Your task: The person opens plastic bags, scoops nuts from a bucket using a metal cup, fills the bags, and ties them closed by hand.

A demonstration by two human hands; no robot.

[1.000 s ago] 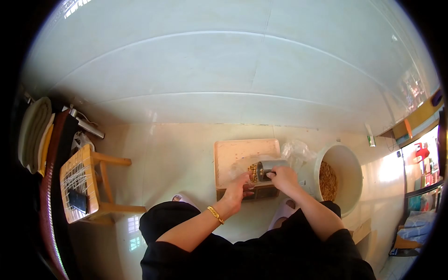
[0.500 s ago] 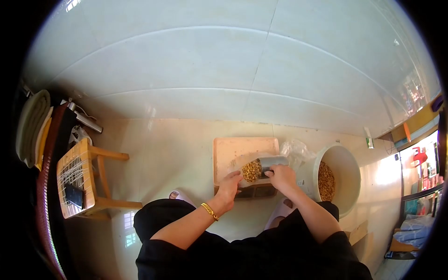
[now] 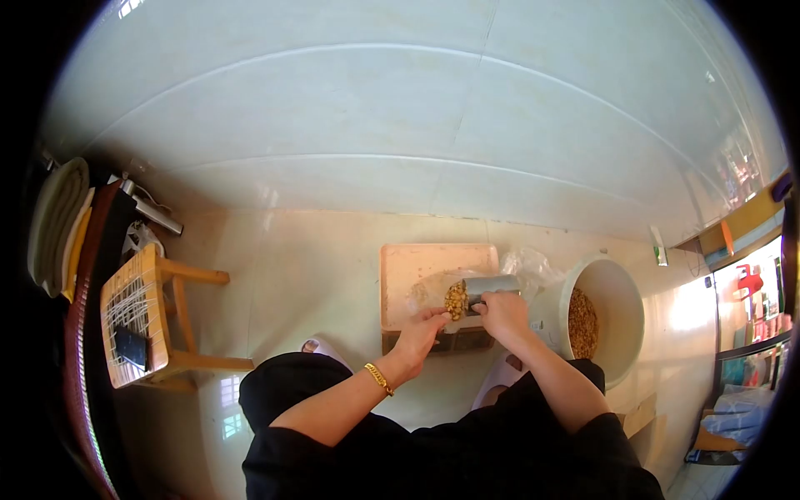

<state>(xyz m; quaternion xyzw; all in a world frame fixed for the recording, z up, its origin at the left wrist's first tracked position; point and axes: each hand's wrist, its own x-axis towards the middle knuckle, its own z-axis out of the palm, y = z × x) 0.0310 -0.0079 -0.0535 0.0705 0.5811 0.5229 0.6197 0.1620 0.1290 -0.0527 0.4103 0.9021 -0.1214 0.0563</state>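
My right hand [image 3: 505,315] grips the handle of a metal scoop [image 3: 492,287], tilted with its mouth toward the left. Golden-brown nut-like pieces [image 3: 455,302] lie at the scoop's mouth. My left hand [image 3: 427,327] is closed, thumb and fingers pinching the edge of a clear plastic bag [image 3: 425,292] close to the scoop's mouth. The bag's outline is faint. Both hands are above an upturned-looking orange-pink plastic box [image 3: 398,271] on the floor. To the right, a tilted white bucket [image 3: 621,312] holds many similar brown pieces [image 3: 582,325].
Crumpled clear plastic [image 3: 528,265] lies between box and bucket. A wooden stool [image 3: 171,312] with a dark phone-like object [image 3: 131,347] stands at left. A pale tiled wall [image 3: 333,108] rises ahead. Shelves [image 3: 754,342] with goods are at right.
My left hand has moved slightly right and up, closer to the scoop. The pieces have shifted from a wider spread into a narrower pile at the scoop's mouth, and the scoop is turned more.
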